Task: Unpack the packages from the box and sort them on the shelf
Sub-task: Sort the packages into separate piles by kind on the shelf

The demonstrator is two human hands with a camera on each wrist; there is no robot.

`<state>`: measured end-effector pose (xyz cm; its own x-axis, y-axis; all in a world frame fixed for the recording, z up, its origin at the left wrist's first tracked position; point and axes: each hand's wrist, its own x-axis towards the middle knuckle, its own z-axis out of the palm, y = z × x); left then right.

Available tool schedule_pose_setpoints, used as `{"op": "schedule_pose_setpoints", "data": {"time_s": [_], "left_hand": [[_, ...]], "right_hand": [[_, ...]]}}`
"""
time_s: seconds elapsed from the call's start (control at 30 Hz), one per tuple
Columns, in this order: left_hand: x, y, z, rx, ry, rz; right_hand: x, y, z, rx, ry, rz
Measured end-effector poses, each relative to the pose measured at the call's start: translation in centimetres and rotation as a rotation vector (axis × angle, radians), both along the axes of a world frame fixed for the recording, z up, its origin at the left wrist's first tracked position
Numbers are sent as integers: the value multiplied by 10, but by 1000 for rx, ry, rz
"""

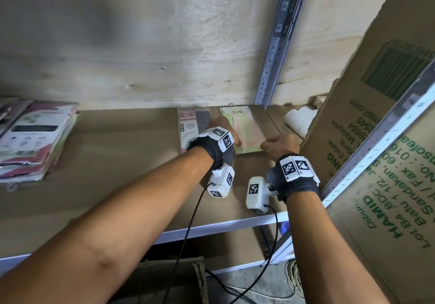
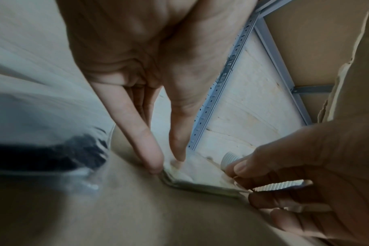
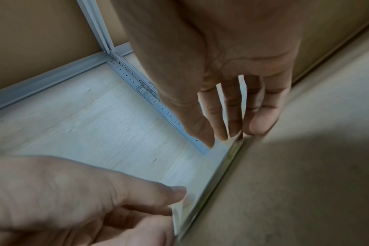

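I saw the wide brown shelf board [image 1: 117,174] w/ a big brown cardboard box [image 1: 376,139] at its right end. A stack of flat green-pink packs [image 1: 247,129] lay on the board, left of the box. The left hand [image 1: 215,124] pinched its near-left corner, thumb on top; the right hand [image 1: 281,144] pinched the near-right corner.

Stacked white cups [image 1: 297,121] lie near the plywood back wall [image 1: 141,44].

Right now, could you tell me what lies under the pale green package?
Beneath the green package, more pack edges show, on the shelf board; their faces are covered.
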<state>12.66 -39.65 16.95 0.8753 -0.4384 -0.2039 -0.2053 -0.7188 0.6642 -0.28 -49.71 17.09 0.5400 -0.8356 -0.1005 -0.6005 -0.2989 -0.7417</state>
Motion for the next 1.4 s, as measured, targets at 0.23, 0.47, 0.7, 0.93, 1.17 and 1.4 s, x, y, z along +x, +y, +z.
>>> {"op": "schedule_pose_setpoints", "data": {"time_s": [0.23,0.47,0.7,0.93,1.17,1.4], "left_hand": [[20,50,30,-213,6,21],[33,188,25,-474,92,77],[22,325,25,-605,24,275],[48,369,63,-722,-52,366],[60,430,71,-722,-70,460],[72,461,66,-712,-42,528]], "right_hand": [[2,9,11,-79,-31,28],[16,79,23,-12,-190,300],[39,182,27,284,-302,519],[83,263,32,385,-275,717],[170,349,35,372,-124,788],[220,402,13,152,10,784]]}}
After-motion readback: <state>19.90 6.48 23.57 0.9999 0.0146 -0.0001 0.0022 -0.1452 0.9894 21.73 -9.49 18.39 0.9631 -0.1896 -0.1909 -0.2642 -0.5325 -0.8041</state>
